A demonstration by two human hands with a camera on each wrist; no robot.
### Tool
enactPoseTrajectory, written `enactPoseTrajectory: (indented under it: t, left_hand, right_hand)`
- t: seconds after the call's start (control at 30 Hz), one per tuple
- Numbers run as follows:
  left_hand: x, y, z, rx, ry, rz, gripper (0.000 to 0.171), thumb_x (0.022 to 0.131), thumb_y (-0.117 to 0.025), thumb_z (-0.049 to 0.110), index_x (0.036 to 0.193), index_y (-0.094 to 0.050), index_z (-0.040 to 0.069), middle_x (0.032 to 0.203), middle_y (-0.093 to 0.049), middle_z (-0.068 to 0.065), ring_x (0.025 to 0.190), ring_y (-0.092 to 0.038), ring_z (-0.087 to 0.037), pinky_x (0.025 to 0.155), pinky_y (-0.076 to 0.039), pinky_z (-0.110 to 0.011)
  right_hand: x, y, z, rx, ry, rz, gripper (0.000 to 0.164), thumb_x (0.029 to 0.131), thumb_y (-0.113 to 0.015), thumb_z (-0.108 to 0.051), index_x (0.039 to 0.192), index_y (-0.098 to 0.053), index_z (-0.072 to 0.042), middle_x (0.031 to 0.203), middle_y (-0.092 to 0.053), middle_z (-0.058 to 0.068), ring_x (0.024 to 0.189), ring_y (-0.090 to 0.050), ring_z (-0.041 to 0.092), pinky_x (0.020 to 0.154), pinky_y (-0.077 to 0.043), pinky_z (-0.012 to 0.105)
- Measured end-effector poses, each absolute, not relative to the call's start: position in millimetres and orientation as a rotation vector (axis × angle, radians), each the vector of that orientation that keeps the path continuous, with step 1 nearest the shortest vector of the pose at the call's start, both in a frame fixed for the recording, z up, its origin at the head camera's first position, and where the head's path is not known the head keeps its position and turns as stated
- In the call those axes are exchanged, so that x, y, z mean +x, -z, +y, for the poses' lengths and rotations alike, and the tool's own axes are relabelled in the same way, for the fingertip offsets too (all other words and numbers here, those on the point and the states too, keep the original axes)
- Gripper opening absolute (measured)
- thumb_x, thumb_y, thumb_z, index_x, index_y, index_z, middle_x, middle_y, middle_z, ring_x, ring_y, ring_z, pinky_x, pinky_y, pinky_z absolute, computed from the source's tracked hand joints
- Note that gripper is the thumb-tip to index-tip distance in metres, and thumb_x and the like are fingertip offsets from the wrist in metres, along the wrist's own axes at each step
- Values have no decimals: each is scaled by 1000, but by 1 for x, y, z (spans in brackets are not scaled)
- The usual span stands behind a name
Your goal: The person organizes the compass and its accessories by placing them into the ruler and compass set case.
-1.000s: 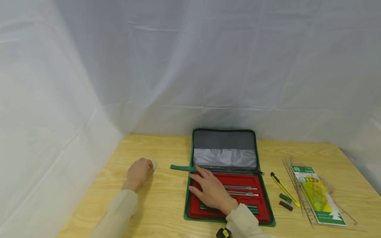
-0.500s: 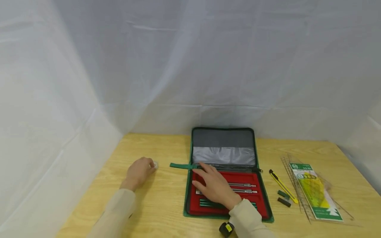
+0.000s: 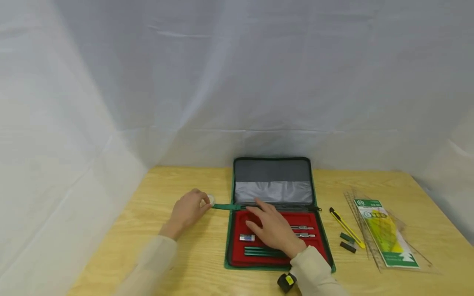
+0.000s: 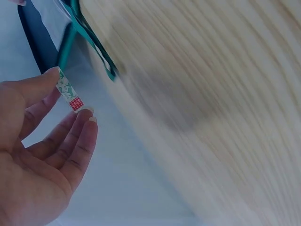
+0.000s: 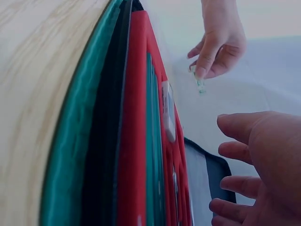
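My left hand (image 3: pixel 188 210) pinches a small roll of tape (image 4: pixel 69 92) between thumb and fingers, at the left of the zip case (image 3: pixel 273 169). The roll's edge is white with a green pattern and a red grid patch. A green strap (image 3: pixel 224 206) sticks out from the case towards that hand. Over the case's red insert (image 3: pixel 240 222) hovers my right hand (image 3: pixel 274 230), fingers spread and holding nothing. In the insert lie a small white-and-blue block like an eraser (image 3: pixel 247 237), dark green pencils (image 3: pixel 262 251) and silver drawing instruments (image 3: pixel 304 235), partly hidden by the right hand.
Right of the case lie a yellow utility knife (image 3: pixel 349 230), a green block (image 3: pixel 347 237) and a black block (image 3: pixel 348 247). Clear set squares (image 3: pixel 403 224) and a green-and-yellow packet (image 3: pixel 386 238) lie farther right. White sheeting (image 3: pixel 259 82) rises behind the table.
My left hand has moved right towards the green strap with the tape, roughly off the table. My right hand has shifted right over the insert, uncovering the white-and-blue block and the pencils' left ends.
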State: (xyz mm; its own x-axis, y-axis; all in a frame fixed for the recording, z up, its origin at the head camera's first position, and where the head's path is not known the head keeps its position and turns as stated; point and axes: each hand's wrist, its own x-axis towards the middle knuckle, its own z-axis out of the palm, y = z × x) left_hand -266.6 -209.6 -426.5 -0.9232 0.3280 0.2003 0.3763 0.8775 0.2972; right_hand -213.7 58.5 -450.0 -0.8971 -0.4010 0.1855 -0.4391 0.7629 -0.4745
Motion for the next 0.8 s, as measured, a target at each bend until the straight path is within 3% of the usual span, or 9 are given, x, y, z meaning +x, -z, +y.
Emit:
enactPoseTrajectory:
  t: [0.2, 0.43, 0.8]
  left_hand:
    - [-263, 425, -184, -629, 522, -2869, 12, 86, -73, 25, 84, -70, 14, 106, -63, -10, 90, -63, -28, 72, -52, -44]
    - [-259, 431, -159, -744, 553, -2832, 17, 83, -74, 28, 91, -68, 14, 92, -63, -4, 81, -61, -22, 68, -50, -41]
    - [-249, 435, -133, -933, 540, -2840, 28, 87, -71, 33, 105, -65, 12, 99, -65, -4, 89, -60, -21, 76, -50, -39]
  right_hand:
    - [-213, 452, 69, 642, -793, -2882, 47, 95, -59, -39, 136, -54, -15, 147, -37, 14, 129, -39, 35, 97, -40, 52]
    - [-213, 458, 80, 598, -760, -2865, 46, 94, -59, -39, 134, -56, -16, 146, -39, 14, 128, -41, 34, 97, -41, 50]
    - [-209, 464, 91, 545, -752, -2876, 44, 94, -60, -37, 133, -57, -16, 147, -38, 14, 128, -41, 35, 97, -40, 50]
